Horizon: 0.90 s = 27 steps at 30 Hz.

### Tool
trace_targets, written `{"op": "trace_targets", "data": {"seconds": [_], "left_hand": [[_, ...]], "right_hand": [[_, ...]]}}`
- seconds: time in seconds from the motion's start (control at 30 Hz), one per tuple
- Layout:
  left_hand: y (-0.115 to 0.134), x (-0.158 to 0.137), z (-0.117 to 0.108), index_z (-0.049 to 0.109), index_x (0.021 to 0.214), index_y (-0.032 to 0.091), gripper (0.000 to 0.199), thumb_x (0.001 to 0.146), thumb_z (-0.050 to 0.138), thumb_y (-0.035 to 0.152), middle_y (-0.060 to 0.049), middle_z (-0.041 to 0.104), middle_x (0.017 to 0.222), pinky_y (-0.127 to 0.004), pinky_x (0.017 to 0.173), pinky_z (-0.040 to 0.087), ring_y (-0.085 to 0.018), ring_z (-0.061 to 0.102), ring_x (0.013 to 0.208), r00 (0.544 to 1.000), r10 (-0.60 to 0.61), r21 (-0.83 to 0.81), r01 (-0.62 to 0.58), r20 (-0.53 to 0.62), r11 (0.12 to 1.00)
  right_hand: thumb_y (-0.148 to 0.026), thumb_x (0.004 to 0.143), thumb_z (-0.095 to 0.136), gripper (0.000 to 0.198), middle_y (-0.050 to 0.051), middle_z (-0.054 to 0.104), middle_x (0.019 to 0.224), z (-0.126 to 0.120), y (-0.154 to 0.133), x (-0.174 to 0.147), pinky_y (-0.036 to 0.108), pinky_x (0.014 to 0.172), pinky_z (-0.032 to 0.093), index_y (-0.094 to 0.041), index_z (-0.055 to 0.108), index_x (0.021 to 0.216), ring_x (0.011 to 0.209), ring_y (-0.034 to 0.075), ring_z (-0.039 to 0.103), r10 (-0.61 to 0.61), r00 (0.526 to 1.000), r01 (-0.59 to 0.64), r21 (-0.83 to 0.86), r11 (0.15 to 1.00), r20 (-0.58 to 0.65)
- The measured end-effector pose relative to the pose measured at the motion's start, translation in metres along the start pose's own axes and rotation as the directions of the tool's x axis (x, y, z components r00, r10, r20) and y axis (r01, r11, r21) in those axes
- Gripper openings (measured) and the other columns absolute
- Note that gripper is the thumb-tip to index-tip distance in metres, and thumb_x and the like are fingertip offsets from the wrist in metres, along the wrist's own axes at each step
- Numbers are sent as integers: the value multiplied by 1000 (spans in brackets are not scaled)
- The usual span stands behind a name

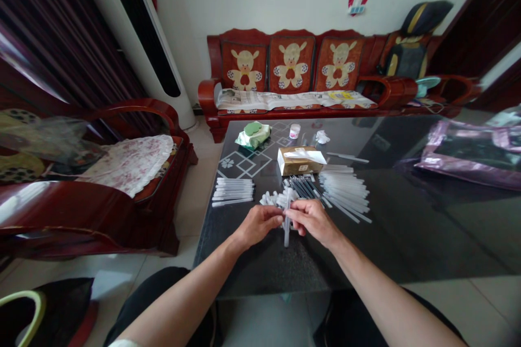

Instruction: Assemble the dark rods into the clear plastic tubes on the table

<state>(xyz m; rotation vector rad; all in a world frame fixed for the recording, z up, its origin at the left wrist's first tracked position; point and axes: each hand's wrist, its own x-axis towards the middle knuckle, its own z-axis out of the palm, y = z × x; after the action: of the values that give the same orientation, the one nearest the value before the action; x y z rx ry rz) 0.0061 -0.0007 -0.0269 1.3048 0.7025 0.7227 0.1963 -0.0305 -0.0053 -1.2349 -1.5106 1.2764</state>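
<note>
Upright in front of me is a translucent white pen barrel [287, 236], pinched between the thumb and fingers of my right hand [313, 219]. My left hand [259, 223] is closed too, its fingertips meeting at the barrel's left side. Just behind my fingers lies a heap of small white pen parts [268, 198], partly covered by the hands. Dark, thin pen refills [303, 186] are bunched beyond it. To their right spreads a fan of white barrels [345, 190]. A row of white pens [233, 191] with dark ends lies on the left.
On the dark glossy table [252, 276] stand a gold tissue box [301, 164], a green wipes pack [254, 135] and a small white tub [294, 130]. Crumpled tissue [322, 136] lies behind. A clear bag with purple edging [472, 154] rests at right. Wooden seats [158, 211] stand around.
</note>
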Motion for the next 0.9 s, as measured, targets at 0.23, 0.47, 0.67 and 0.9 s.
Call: {"op": "trace_targets", "data": {"seconds": [0.23,0.47,0.67,0.9], "left_hand": [[12,3,-5,70,89,12,38,73,72,46,-4,64,69,-20,52,44,-11,55,57,989,13,-129,-33,-149,991],[2,5,-4,67,76,11,33,65,80,40,-1,61,60,-19,53,45,-8,55,52,968,-74,-286,3,-239,958],[1,7,-7,67,73,10,32,60,84,34,-1,63,61,-20,57,49,-8,57,53,920,-126,-424,-47,-371,905],[8,4,-23,69,84,10,31,65,82,30,-7,69,68,-24,62,54,-14,66,61,955,-171,-374,71,-241,925]], "right_hand": [[-31,79,61,28,-3,55,48,8,-1,-2,19,37,36,-19,57,54,39,9,49,-17,991,37,-148,988,132],[-38,84,55,26,-2,60,53,15,2,-2,19,38,37,-19,60,68,39,10,51,30,993,-18,-108,994,111],[-36,84,56,22,-2,59,51,18,9,-2,24,43,39,-20,68,95,42,13,52,-84,996,77,-234,969,-22],[-30,89,50,22,7,74,86,18,1,-7,31,69,47,-24,71,95,75,22,67,-356,934,242,-667,705,-37]]}}
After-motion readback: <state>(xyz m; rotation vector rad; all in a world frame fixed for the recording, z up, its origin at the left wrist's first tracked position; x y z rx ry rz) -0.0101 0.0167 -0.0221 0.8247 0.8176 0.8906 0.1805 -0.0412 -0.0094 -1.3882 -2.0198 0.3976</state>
